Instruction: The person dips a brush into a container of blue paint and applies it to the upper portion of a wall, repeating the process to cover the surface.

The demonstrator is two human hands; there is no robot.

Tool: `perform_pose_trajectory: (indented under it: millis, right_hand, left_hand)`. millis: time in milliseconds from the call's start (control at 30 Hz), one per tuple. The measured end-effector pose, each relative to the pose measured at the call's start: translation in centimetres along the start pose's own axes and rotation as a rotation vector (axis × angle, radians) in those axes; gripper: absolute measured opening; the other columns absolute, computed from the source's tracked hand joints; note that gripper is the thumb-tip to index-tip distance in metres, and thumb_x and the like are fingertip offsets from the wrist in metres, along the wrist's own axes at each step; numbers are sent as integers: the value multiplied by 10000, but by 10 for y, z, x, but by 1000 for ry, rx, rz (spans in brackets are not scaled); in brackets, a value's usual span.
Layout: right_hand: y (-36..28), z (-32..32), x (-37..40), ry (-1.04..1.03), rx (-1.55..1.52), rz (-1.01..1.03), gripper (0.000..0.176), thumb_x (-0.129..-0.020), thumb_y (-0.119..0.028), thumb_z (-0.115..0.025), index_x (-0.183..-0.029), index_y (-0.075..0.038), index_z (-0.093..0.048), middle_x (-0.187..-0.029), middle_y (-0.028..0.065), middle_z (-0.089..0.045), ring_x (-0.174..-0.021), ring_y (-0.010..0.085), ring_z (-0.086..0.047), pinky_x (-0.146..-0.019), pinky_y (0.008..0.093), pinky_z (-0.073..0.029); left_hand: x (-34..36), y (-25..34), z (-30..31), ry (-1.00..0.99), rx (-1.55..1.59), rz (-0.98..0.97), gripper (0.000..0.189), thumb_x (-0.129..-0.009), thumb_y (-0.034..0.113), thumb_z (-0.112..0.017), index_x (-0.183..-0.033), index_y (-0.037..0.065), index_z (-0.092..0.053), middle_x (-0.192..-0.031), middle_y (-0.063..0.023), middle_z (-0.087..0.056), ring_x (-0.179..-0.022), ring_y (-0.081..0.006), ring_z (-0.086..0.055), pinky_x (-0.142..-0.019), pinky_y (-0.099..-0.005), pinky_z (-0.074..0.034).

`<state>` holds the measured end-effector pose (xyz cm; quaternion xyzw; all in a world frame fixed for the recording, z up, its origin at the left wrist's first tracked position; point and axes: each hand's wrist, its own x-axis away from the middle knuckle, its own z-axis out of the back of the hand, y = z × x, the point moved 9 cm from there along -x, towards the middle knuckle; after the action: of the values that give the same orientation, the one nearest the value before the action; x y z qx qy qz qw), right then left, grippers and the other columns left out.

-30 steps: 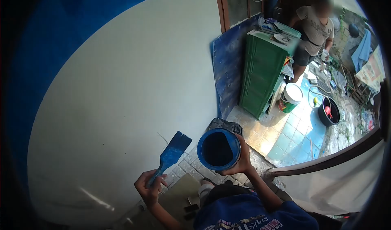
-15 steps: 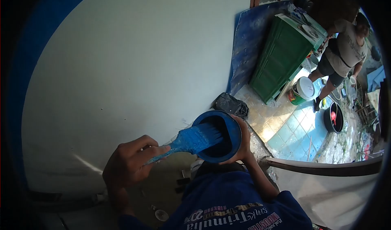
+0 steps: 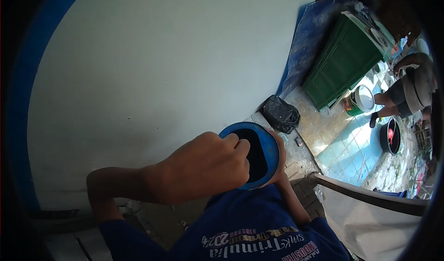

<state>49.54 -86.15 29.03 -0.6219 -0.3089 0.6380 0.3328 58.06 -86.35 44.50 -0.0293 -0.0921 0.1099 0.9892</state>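
Down over the blue paint can (image 3: 272, 146) has come the left hand (image 3: 203, 167), now a closed fist at the can's mouth, with the paintbrush it gripped half a second ago hidden from view. The right hand (image 3: 279, 168) wraps the can from beneath and holds it just above the chest. Blue covers only the left edge of the wall (image 3: 162, 66), the broad rest looks unpainted, and the shirt (image 3: 259, 228) reads, upside down, "SMK Trimulia".

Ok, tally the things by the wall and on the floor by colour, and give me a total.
Blue: 2, can, board
Green: 1, cabinet
Black: 2, bag, tub
White-lidded: 1, bucket
Total: 6
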Motion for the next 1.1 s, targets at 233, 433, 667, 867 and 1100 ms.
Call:
perform_pose_trajectory:
  millis: [233,433,667,867,1100]
  right_hand:
    - [21,-2,-28,-34,-43,-1,1314,-374,-519,-970,-1397,40,-363,-1354,259,-508,-1243,389,-540,-1045,460,-428]
    - [46,11,-60,-113,-70,-21,1326,-374,-518,-974,-1406,35,-350,-1355,255,-509,-1244,377,-540,-1050,459,-425]
    - [74,33,-108,-178,-195,-4,1311,-405,-542,-966,-1408,28,-344,-1333,227,-524,-1239,353,-545,-1044,459,-436]
    - [89,53,-150,-202,-226,2,1254,-406,-508,-962,-1377,37,-386,-1294,202,-570,-1194,317,-590,-1019,434,-466]
    - [94,64,-175,-248,-219,-17,1195,-420,-438,-956,-1361,44,-398,-1253,194,-601,-1146,299,-622,-1006,410,-476]
  left_hand:
    - [-24,-27,-26,-84,-22,-37,99,-716,66,-732,-701,43,-636,-746,-56,-596,-705,-131,-606,-468,-244,-498]
    - [-45,-58,-30,-77,-1,60,96,-723,78,-734,-724,48,-643,-761,-54,-598,-729,-135,-613,-486,-245,-510]
    - [-42,-96,7,79,-30,215,80,-715,77,-729,-755,43,-669,-712,-54,-586,-688,-116,-614,-474,-234,-482]
    - [4,-130,52,373,152,453,310,-677,124,-836,-976,145,-759,-774,-5,-663,-609,-111,-617,-439,-240,-461]
    - [28,-119,39,501,174,674,344,-680,62,-807,-1011,145,-761,-751,-24,-670,-580,-139,-601,-479,-273,-488]
